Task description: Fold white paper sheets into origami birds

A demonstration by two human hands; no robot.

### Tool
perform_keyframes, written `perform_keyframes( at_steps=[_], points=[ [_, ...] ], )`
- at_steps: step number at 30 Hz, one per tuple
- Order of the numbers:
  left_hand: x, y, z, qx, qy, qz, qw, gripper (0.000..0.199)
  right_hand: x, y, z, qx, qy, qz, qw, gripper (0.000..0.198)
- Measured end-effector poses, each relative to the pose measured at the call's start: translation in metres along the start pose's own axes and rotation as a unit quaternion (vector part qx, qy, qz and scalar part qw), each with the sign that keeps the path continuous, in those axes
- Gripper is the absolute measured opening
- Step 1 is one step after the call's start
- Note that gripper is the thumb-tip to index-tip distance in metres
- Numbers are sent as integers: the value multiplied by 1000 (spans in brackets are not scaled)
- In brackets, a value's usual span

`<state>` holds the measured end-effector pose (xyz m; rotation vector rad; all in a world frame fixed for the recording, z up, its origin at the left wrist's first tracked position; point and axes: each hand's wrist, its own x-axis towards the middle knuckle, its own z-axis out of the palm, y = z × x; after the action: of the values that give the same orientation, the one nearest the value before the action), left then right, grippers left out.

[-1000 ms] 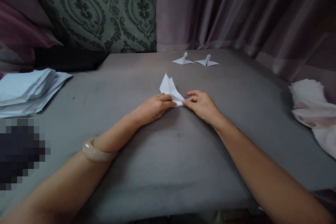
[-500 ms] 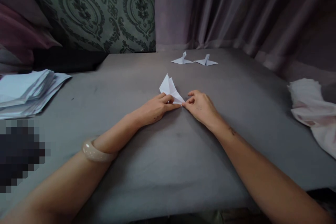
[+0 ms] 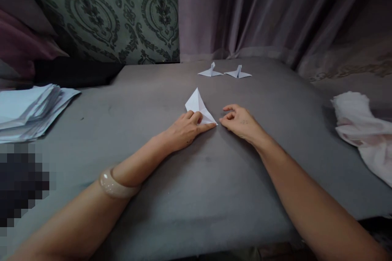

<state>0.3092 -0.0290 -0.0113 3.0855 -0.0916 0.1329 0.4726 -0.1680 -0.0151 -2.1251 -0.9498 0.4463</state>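
A white sheet of folded paper [image 3: 197, 102], pointed at the top and at its near right corner, lies on the grey cloth-covered table. My left hand [image 3: 186, 128] holds it down, fingers bent over its lower left part and thumb stretched along the near edge to the right corner. Part of the paper is hidden beneath those fingers. Just right of that corner is my right hand [image 3: 243, 124], apart from the paper. Its fingers are loosely curled, with a gap between thumb and index finger and nothing seen in them.
Two folded white paper birds [image 3: 211, 71] stand toward the far edge of the table [image 3: 147, 98]. A stack of white paper [image 3: 27, 106] is at the left. Crumpled pale cloth [image 3: 364, 122] lies on the right. A pinkish curtain [image 3: 202, 16] hangs behind.
My right hand has let go of the paper's right corner and drawn off to the right. The left thumb has slid along to that corner, and the paper lies flatter.
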Motion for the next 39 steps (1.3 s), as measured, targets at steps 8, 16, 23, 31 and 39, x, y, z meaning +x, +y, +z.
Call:
perform_keyframes(
  at_steps=[8, 16, 23, 31, 39],
  points=[
    [-10, 5, -7, -28, 39, -8, 999, 33, -7, -6, 22, -72, 40, -60, 995, 43],
    [-10, 0, 1, -38, 155, -85, 984, 31, -11, -14, 19, -45, 66, -104, 991, 24],
    [-13, -5, -2, 3, 221, -76, 972, 40, -19, -24, 21, -13, 24, -177, 984, 12],
    [-16, -5, -5, 5, 263, -36, 964, 48, -27, -34, 13, 92, 27, -215, 972, 13],
    [-19, 9, -21, -42, 308, -51, 949, 28, -33, -48, -4, 314, -55, -139, 938, 23]
  ],
)
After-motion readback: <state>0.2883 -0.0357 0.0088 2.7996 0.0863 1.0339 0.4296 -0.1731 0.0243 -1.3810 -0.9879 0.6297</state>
